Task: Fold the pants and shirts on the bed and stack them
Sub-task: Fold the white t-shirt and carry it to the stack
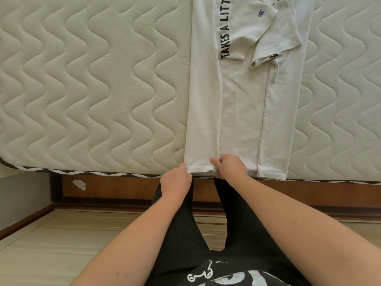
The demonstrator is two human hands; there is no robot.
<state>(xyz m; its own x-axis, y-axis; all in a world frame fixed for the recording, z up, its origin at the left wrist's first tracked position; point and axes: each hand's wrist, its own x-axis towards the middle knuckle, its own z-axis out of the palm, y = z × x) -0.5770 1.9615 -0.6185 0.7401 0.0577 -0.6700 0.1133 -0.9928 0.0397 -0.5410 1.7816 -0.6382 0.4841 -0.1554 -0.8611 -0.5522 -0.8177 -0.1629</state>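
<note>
A quilted mattress (92, 89) fills most of the view, above a wooden bed frame (123, 188). A white T-shirt (241, 104) with black lettering lies lengthwise on its right half, both sides folded inward, hem at the near edge. At the hem's left folded panel, the left hand (176, 179) pinches one corner and the right hand (232, 165) pinches the other.

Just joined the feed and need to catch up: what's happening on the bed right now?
A person is folding a white T-shirt on the bare mattress. Both sides are already folded inward, sleeves on top. The left hand and right hand pinch the bottom hem of the left flap at the mattress's near edge.
</note>
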